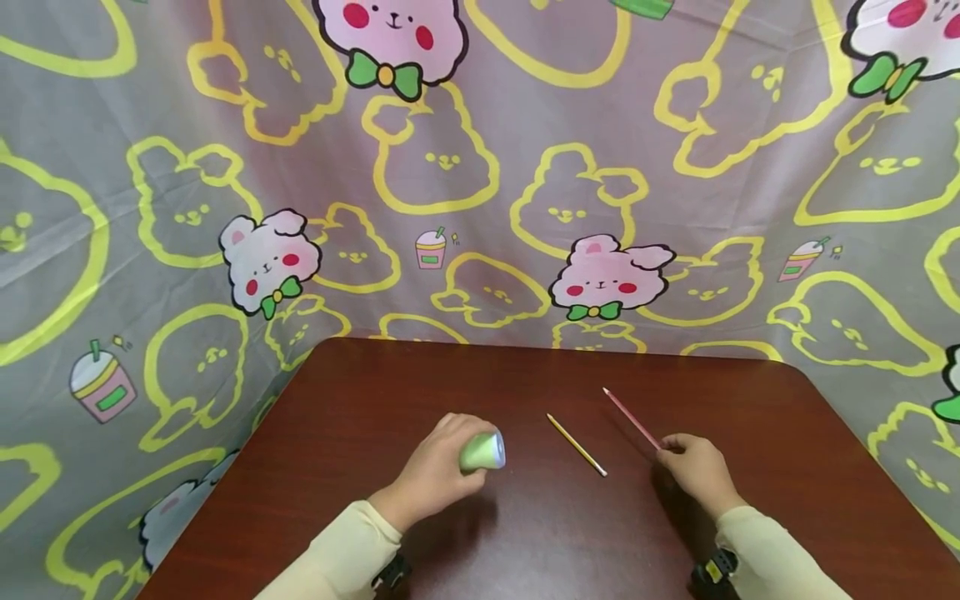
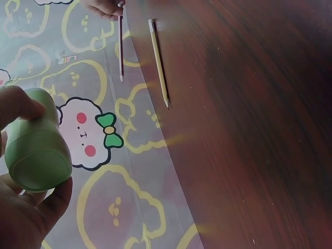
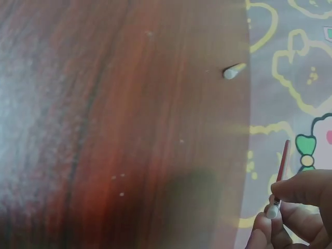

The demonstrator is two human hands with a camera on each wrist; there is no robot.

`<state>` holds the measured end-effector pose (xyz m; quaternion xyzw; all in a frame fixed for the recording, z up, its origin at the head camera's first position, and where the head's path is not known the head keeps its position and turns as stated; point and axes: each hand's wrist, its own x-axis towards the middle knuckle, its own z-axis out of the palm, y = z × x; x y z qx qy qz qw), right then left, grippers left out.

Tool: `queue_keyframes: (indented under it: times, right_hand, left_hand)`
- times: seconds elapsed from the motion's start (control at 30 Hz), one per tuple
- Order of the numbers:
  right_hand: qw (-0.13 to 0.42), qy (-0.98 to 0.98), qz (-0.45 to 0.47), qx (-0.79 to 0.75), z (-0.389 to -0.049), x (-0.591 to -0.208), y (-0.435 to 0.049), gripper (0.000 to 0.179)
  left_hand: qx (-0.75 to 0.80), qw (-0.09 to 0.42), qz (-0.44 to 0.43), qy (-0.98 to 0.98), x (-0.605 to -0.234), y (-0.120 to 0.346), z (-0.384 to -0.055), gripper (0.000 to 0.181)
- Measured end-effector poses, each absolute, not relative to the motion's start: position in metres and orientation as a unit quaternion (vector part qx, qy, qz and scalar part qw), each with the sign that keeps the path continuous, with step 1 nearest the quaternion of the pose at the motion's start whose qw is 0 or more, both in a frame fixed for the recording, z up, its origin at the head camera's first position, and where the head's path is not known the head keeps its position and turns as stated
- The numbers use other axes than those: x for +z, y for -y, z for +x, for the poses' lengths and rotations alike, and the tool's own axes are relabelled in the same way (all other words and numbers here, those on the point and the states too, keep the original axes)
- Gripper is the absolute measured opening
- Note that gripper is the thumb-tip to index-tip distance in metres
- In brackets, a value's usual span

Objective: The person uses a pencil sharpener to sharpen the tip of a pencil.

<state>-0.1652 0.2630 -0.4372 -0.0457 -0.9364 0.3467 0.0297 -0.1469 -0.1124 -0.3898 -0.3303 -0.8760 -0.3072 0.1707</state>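
green cup (image 1: 482, 452) | yellow pencil (image 1: 576, 445) | red pencil (image 1: 632, 418) | reddish-brown table (image 1: 525, 533)

Brown table (image 1: 525, 533), cartoon-bear cloth (image 1: 480, 183), yellow pencil (image 1: 576, 445)

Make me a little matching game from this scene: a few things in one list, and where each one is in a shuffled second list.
Things:
1. green cup
2. yellow pencil
3. red pencil
4. cartoon cloth

Places:
A. lying loose on the table, between the two hands
B. hanging behind the table
C. gripped in the left hand
D. pinched at its near end by the right hand

Pairs: 1-C, 2-A, 3-D, 4-B
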Motion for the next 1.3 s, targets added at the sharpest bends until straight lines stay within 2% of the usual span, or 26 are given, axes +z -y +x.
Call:
queue_keyframes:
  times: [0.53, 0.83, 1.3]
  right_hand:
    - [0.062, 0.944, -0.018, 0.323, -0.159, -0.426, -0.26, 0.023]
    - [0.1, 0.947, 0.016, 0.306, -0.155, -0.415, -0.256, 0.019]
    - [0.13, 0.943, 0.055, 0.303, -0.146, -0.404, -0.242, 0.016]
  left_hand:
    - [-0.309, 0.175, -0.305, 0.883, -0.388, 0.12, -0.144, 0.051]
    - [-0.308, 0.192, -0.303, 0.881, -0.385, 0.123, -0.144, 0.051]
    - [-0.312, 0.176, -0.296, 0.886, -0.387, 0.122, -0.145, 0.051]
